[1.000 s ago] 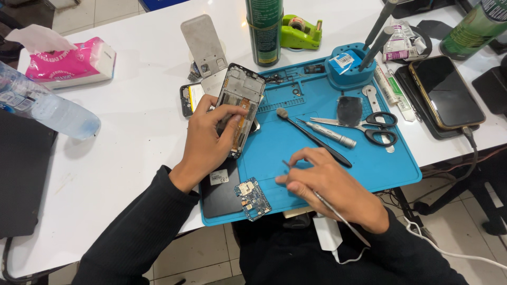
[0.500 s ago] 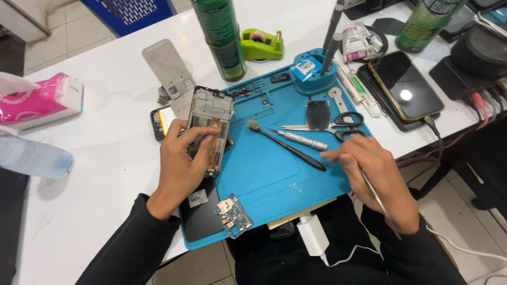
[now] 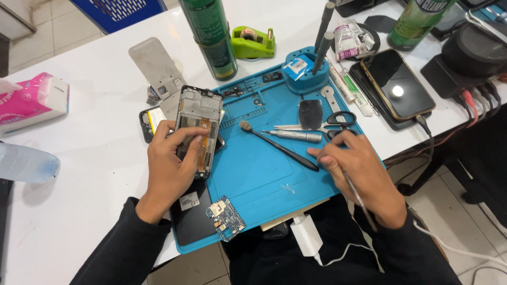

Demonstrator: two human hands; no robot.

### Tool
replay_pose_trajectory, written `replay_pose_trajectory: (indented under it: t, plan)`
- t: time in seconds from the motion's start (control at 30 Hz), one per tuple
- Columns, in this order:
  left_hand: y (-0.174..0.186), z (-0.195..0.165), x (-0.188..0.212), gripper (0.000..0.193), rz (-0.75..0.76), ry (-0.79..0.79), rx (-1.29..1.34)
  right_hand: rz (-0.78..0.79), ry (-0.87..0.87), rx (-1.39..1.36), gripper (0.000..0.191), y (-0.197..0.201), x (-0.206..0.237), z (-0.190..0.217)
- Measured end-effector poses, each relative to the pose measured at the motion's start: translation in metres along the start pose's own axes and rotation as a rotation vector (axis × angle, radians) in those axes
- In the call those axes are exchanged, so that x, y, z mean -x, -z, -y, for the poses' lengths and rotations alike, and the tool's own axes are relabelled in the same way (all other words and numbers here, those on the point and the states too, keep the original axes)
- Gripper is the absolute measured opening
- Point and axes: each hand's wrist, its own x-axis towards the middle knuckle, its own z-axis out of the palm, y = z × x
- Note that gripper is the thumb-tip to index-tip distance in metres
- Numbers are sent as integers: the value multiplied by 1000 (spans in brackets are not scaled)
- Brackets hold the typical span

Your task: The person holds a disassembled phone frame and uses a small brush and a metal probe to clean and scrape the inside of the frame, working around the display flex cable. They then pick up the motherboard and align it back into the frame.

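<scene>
Phone frame [image 3: 198, 124] is clamped by left hand [image 3: 171, 169] fingers; thin tool [image 3: 355, 190] is pinched by right hand [image 3: 362, 177], brush [image 3: 277, 145] at its 10 o'clock on mat [image 3: 253, 174].

Our left hand [image 3: 171, 169] curls with fingers [image 3: 191, 142] bent in a grip; our right hand [image 3: 359, 171] lies knuckles-up, fingers pinched, both forearms dark-sleeved.

Mat [image 3: 264, 174] is laid on the table [image 3: 95, 158]. Phone frame [image 3: 198, 129] is held at the mat's left edge by the left hand [image 3: 171, 169]; circuit board [image 3: 226, 218] is placed in front of it. Brush [image 3: 277, 145] and screwdriver [image 3: 293, 135] are laid mid-mat, scissors [image 3: 338, 120] to their right, under the right hand [image 3: 359, 171]. Tool stand [image 3: 305, 71] is set behind, tape dispenser [image 3: 253, 42] behind-left, phone [image 3: 397, 84] to the right.
</scene>
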Motion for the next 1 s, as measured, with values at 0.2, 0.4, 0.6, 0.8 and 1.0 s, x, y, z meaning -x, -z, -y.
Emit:
replay_pose_trajectory:
  t: [0.2,0.4,0.6,0.8,1.0]
  plan:
    - [2,-3,-1,16,5,21,25,18,-204,-64,46,11,10,-12]
    - [2,-2,-1,16,6,14,13,6,-38,31,40,13,13,-4]
    - [2,-3,-1,16,-4,8,22,63,-106,-16,34,20,13,5]
    - [2,-2,-1,17,-11,-13,23,-44,-94,-125,38,24,-1,14]
    - [5,1,-1,16,-17,6,52,-287,-77,-368,32,34,-52,27]
